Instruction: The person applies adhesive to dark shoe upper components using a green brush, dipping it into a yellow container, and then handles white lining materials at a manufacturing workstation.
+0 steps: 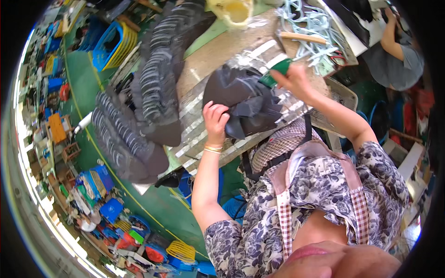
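Dark grey, sheet-like cut pieces (252, 99) lie in a loose heap on the worktable in front of me. My left hand (216, 121) curls its fingers over the near left edge of the heap, holding a piece there. At the far right side of the heap, my right hand (295, 82) grips a flat green tool (273, 74), whose exact kind I cannot make out. The tool is close above the pieces; whether it touches them is unclear.
Long rows of overlapping dark pieces (160, 78) cover the table's left side. At the back stand a yellow container (234, 13) and a pile of pale blue strips (301, 21) with a wooden-handled tool (303, 37). Another person (398, 65) works at far right. Blue and yellow stools (113, 46) stand left.
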The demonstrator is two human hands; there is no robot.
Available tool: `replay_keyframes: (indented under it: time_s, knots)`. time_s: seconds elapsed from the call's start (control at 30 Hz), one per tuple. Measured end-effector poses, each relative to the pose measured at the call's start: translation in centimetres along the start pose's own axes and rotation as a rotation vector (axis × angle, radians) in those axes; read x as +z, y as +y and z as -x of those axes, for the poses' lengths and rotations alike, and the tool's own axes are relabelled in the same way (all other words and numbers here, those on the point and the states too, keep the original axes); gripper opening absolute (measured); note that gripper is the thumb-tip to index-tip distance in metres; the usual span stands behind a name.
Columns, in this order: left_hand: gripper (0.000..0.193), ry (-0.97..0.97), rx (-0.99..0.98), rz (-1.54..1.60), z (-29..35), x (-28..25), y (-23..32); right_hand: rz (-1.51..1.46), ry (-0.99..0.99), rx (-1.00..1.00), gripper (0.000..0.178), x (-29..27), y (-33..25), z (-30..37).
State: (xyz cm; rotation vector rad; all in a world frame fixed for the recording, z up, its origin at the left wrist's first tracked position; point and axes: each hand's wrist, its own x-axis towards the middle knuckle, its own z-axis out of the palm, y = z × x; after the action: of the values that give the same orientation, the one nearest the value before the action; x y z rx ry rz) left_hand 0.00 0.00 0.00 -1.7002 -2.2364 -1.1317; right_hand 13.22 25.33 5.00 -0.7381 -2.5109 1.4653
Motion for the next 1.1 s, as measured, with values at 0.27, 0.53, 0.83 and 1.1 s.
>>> replay_keyframes:
  time_s: [0.27,0.53,0.83,1.1]
  knots:
    - [0.032,0.38,-0.887,0.537,4.1,-5.8,-2.8,-0.024,-0.06,-0.165,0.017,2.4,-1.0,-2.5]
    - [0.06,0.637,-1.294,0.245,11.0,-11.2,-11.9,0.037,-0.071,-0.137,0.018,0.4,-1.5,-2.5]
    - [0.068,0.388,-0.876,-0.255,4.8,-6.0,-5.9,0.062,0.298,-0.131,0.022,-5.5,-0.3,-13.8]
    - [0.075,0.284,-0.523,0.566,-10.0,-10.1,1.4,0.562,0.212,-0.208,0.043,-2.2,-1.6,-19.2]
